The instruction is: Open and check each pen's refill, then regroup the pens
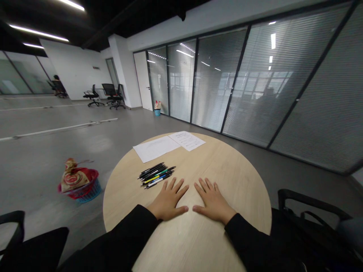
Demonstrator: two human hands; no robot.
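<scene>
My left hand [168, 201] lies flat on the round wooden table [227, 162], palm down with fingers spread. Beside it, also flat and spread, rests my right hand [212, 200]; a narrow gap parts the two thumbs. Neither hand holds anything. Just beyond my left fingertips is a loose pile of pens [155, 174], mostly black, with yellow, green, blue and white ones among them. Farther back lie a white sheet of paper [155, 148] and a second sheet with writing [187, 140], touching or overlapping at their edges.
A basket [90, 192] holding a paper bag [75, 177] stands on the floor left of the table. Black chairs flank me, one at the left [34, 245] and one at the right [314, 204]. Glass partitions with blinds [215, 83] run along the right; office chairs [112, 92] stand far back.
</scene>
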